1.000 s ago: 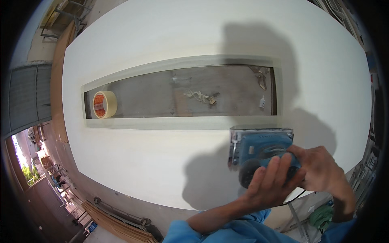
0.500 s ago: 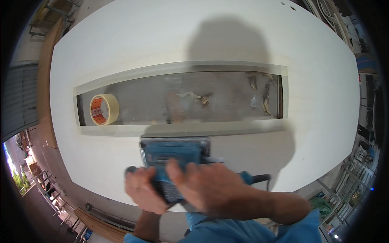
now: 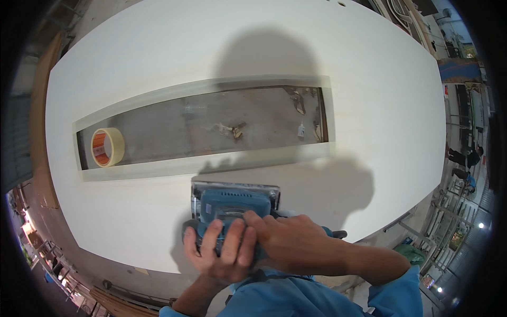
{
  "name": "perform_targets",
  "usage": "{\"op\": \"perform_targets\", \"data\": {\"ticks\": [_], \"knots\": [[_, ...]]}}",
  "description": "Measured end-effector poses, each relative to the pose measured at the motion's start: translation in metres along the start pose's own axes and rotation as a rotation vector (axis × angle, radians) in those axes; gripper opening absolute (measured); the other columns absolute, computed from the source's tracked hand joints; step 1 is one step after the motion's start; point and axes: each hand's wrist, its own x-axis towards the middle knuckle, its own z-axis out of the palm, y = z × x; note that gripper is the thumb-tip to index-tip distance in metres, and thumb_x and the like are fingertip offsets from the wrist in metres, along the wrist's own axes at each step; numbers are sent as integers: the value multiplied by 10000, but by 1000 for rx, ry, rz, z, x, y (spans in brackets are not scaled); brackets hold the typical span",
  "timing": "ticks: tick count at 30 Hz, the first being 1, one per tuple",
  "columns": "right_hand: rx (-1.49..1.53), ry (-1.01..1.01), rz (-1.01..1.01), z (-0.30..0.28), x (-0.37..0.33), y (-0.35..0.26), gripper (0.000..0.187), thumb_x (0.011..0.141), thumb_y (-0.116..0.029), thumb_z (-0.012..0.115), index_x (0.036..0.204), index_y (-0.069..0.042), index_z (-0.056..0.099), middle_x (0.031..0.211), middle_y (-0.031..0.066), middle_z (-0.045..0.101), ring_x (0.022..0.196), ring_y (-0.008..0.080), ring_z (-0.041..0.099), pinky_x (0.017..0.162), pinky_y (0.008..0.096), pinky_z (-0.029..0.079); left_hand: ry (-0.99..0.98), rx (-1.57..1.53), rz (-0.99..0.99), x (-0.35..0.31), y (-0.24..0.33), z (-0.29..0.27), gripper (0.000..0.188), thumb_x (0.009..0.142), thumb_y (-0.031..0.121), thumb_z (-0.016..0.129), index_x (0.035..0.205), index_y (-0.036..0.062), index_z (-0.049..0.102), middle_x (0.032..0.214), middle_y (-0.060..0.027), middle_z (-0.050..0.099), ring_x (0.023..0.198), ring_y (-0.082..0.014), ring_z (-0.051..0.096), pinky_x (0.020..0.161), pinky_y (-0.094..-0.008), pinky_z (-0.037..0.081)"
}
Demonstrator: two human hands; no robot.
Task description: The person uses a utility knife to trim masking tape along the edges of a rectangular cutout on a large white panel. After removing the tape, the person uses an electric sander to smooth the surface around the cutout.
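A blue electric sander (image 3: 235, 203) rests flat on a large white panel (image 3: 380, 132), just below a long taped opening. My left hand (image 3: 224, 251) lies over the near part of its body, fingers spread and curled onto the housing. My right hand (image 3: 288, 240) grips the sander from the right, its thumb side against the left fingers; most of its fingers are hidden. The dark plug end of a cable or hose (image 3: 338, 233) sticks out past my right wrist. Pale masking tape (image 3: 203, 168) borders the opening in the panel.
A roll of cream tape (image 3: 117, 147) stands inside the opening at its left end. Scraps of debris (image 3: 236, 131) and a small white piece (image 3: 301, 130) lie in the opening. Two people (image 3: 467, 158) are far off at the right. A brown board (image 3: 39, 132) runs along the left.
The sander has shifted right relative to the taped opening. My left fingers now lie spread across its top. The whole view has turned slightly, and the panel appears farther left.
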Motion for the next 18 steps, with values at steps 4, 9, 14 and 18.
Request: {"op": "perform_targets", "data": {"ticks": [4, 9, 14, 18], "knots": [[77, -51, 95, 1, -38, 31, 855, 934, -397, 739, 1534, 87, 369, 1048, 231, 712, 908, 404, 746, 767, 482, 608, -22, -55, -7, 6, 49, 10, 340, 1019, 352, 593, 1296, 210, 728, 1346, -14, 654, 1309, -272, 550, 1132, -640, 338], [-41, -49, 106, -8, -77, 67, 914, 859, -572, 779, 1469, 31, 465, 1075, 208, 718, 948, 403, 740, 877, 510, 573, 39, -36, -51, 12, 107, 30, 386, 1053, 441, 523, 1286, 224, 741, 1388, -2, 661, 1289, -266, 566, 1127, -616, 325], [-413, 429, -41, -15, -120, 107, 812, 781, -653, 796, 1263, -16, 651, 956, 123, 683, 821, 302, 703, 820, 431, 548, 73, 3, -234, 32, 161, 51, 559, 1098, 613, 390, 1278, 231, 756, 1289, 11, 740, 1289, -257, 586, 1100, -558, 325], [-460, 512, -91, -14, -148, 137, 830, 745, -733, 751, 1155, -16, 669, 824, 69, 630, 717, 242, 674, 671, 376, 533, 89, -69, -234, 57, 188, 60, 456, 1104, 513, 453, 1314, 240, 750, 1306, 35, 739, 1219, -211, 637, 1101, -475, 354]]}}
